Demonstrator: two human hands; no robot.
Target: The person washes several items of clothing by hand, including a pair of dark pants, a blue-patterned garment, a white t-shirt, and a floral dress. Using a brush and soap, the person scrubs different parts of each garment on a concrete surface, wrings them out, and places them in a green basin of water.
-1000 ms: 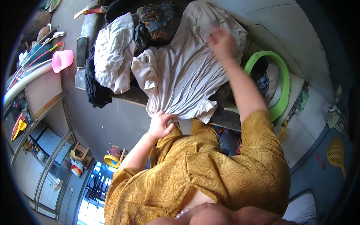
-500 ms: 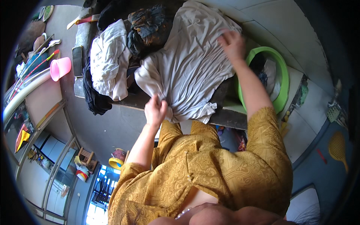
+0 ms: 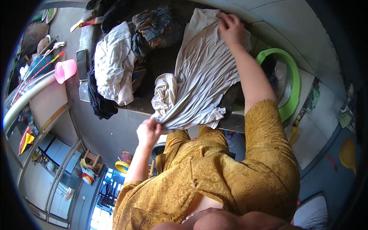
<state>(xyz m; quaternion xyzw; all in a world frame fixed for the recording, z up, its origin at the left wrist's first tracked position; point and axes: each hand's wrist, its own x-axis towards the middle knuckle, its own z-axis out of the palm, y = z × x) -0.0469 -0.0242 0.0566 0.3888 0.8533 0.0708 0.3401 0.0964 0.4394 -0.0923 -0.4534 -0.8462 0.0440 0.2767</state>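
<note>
A wrinkled light grey garment (image 3: 205, 65) is spread over the dark work surface in front of me. Its left part lies bunched in a fold near the front edge. My left hand (image 3: 148, 132) is closed on the garment's near left corner, holding it just past the edge. At the far end, my right hand (image 3: 232, 32) rests by the garment's top right edge, fingers spread. Left of the garment lie a crumpled white cloth (image 3: 113, 65) and a dark patterned cloth (image 3: 157, 28). To the right stands a green basin (image 3: 293, 92) with dark and pale cloth inside.
Black cloth (image 3: 100, 103) hangs over the surface's front left edge. A red-handled brush (image 3: 91, 21) lies at the far left. A pink bucket (image 3: 65, 71) is further left. Pale tiled wall (image 3: 280, 23) bounds the far right, with a tap (image 3: 348, 101) beyond the basin.
My left hand has pulled the garment's corner left and toward me, and the left part now lies bunched. My right hand has moved farther away, to the garment's top edge.
</note>
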